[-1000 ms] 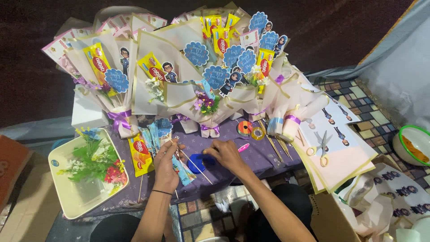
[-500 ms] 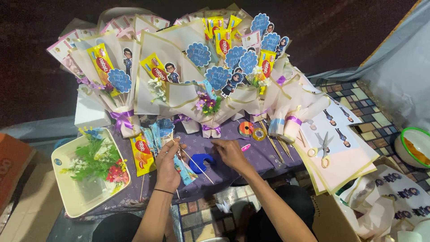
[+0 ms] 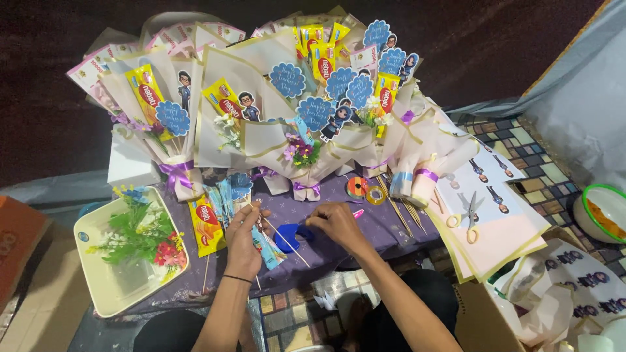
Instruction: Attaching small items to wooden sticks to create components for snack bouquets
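Observation:
My left hand [image 3: 244,240] grips a thin wooden skewer [image 3: 282,236] together with a small blue snack packet [image 3: 268,251]; the skewer slants down to the right. My right hand [image 3: 336,223] rests beside a blue tape dispenser [image 3: 287,237] on the purple cloth [image 3: 378,225], fingertips pinched at its top. Whether the right hand holds tape I cannot tell. Both hands work close together in front of a row of finished paper-wrapped snack bouquets [image 3: 261,111].
A cream tray [image 3: 98,287] with artificial flowers [image 3: 140,228] sits at the left. A yellow wafer packet [image 3: 205,225] lies by my left hand. Tape rolls [image 3: 364,189], loose skewers [image 3: 401,212] and yellow-handled scissors [image 3: 468,218] on stacked paper sheets lie right. A green-rimmed bowl [image 3: 596,212] stands far right.
Both hands stay over the same spot on the purple cloth. The right hand has shifted slightly toward the blue tape dispenser; the left still holds the skewer.

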